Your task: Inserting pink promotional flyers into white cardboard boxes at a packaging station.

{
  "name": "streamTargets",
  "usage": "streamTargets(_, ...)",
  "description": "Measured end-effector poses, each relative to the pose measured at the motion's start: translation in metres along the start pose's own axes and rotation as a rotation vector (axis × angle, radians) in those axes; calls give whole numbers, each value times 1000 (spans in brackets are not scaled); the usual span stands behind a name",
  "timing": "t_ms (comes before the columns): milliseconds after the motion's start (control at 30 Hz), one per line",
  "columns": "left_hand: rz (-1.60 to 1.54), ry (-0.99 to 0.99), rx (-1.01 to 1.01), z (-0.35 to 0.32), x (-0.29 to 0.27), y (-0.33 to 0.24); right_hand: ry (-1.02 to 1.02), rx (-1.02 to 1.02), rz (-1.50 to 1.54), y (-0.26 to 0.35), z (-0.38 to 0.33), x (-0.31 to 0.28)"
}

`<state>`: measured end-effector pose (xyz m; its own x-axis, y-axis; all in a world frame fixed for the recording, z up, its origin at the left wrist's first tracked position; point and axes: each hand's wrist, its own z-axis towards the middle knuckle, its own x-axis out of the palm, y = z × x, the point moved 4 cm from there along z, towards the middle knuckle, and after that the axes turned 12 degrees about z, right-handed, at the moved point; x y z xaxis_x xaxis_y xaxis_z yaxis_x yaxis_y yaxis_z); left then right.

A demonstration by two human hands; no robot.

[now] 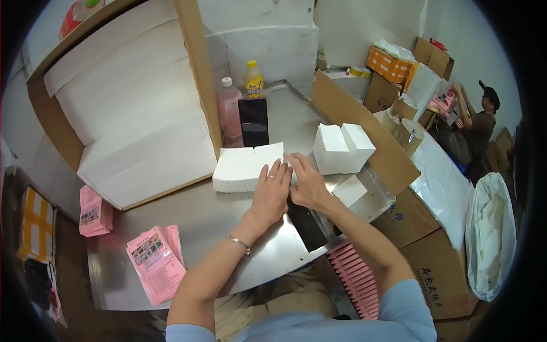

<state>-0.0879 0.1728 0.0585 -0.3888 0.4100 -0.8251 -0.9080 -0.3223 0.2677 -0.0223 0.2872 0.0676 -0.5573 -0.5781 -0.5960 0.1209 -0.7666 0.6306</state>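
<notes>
Hands are meeting at the counter centre: left hand is lying flat, fingers spread, against the right end of a white tissue stack; right hand is resting just beside it, fingers loosely extended, pinching nothing visible. Two white blocks are standing right of the hands, pink leaflets lying at the near-left edge.
</notes>
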Motion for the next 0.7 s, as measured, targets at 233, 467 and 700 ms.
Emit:
streamTargets(233,-521,-129,-1031,-49,-21,120,-84,83,323,-1,8,18)
streamTargets(467,-468,459,-902,-37,-21,105,-5,68,246,12,4,34)
streamTargets(700,-510,551,-786,-36,-15,117,-313,-55,-155,22,2,25)
